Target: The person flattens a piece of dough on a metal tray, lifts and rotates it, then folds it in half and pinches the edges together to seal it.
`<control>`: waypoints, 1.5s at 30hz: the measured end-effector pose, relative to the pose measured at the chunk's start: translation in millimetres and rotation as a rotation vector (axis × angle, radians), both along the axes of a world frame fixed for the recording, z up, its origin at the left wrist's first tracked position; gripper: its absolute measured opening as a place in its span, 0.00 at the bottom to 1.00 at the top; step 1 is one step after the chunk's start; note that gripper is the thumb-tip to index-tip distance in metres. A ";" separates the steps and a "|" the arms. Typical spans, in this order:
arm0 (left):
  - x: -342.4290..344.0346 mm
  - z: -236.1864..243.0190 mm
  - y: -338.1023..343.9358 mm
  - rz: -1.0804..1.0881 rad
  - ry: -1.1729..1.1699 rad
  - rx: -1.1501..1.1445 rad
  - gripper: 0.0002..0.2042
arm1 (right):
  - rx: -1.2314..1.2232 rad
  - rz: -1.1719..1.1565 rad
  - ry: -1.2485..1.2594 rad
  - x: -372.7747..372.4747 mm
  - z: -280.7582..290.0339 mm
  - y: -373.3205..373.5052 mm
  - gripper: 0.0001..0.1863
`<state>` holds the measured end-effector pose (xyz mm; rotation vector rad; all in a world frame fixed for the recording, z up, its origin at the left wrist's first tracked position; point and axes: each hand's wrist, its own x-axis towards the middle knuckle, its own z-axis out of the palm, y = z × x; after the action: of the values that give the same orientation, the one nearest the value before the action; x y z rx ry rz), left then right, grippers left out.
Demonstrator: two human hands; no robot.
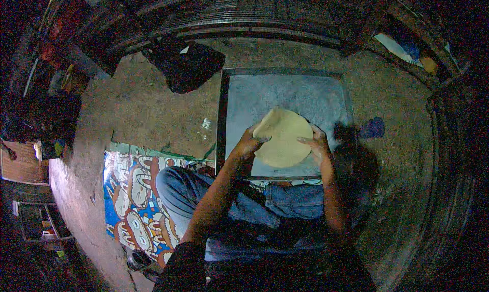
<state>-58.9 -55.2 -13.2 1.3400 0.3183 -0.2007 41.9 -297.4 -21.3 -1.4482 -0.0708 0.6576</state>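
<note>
A round, flat sheet of pale dough (284, 144) is held up between my two hands over a grey board (249, 96) with a dark frame. My left hand (248, 143) grips its left edge, thumb on top and fingers underneath. On the opposite side my right hand (319, 143) pinches the edge, with its thumb lying on the upper face. Along the upper left the dough's rim bends up in a soft fold. White powder dusts the board and my thumbs.
My crossed legs in blue jeans (191, 192) are at the board's near edge, on a colourful cartoon-print mat (137, 200). Dark cloth (186, 65) lies on the concrete floor (153, 113) beyond. Right of the board is a small purple item (373, 127). Dark slatted furniture lines the far side.
</note>
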 end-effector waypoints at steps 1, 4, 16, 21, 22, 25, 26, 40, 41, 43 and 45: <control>0.7 6.9 -2.7 0.031 -0.020 0.050 0.30 | -0.038 0.006 -0.034 3.6 -6.4 -2.1 0.30; 0.2 9.2 -8.7 0.083 0.054 0.247 0.31 | -0.135 -0.002 -0.095 3.3 -19.7 -7.7 0.29; -24.3 -4.2 -15.9 0.024 0.027 0.433 0.46 | -0.345 0.139 -0.021 -21.4 -15.8 -16.7 0.45; -29.6 -16.2 -7.1 -0.059 0.014 0.120 0.38 | -0.114 0.452 -0.027 -25.0 10.1 -28.3 0.43; -29.2 -12.0 -5.5 -0.121 -0.003 0.065 0.36 | -0.167 0.447 -0.081 -25.2 6.8 -30.3 0.43; -26.6 -3.4 3.2 -0.296 -0.101 0.090 0.28 | -0.441 0.411 -0.317 -27.1 -1.5 -29.5 0.37; -28.8 -4.3 4.0 -0.312 -0.100 0.067 0.29 | -0.462 0.396 -0.487 -29.0 -1.8 -28.7 0.34; -47.3 -10.5 -17.7 -0.089 -0.287 0.871 0.20 | -0.670 0.235 -0.967 -26.3 13.7 -25.0 0.18; -48.4 1.7 -18.3 -0.102 -0.303 0.909 0.19 | -0.664 0.262 -0.984 -27.6 17.9 -25.8 0.18; -46.0 9.7 -16.7 -0.083 -0.384 0.858 0.15 | -0.652 0.309 -1.074 -31.0 27.0 -27.4 0.16; -42.0 8.8 -16.7 0.008 -0.450 0.662 0.12 | -0.584 0.323 -1.123 -31.6 25.9 -25.8 0.15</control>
<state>-100.9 -71.9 -4.4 1.9856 -0.0027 0.2382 10.3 -323.1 4.5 -2.2517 -1.0741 0.0228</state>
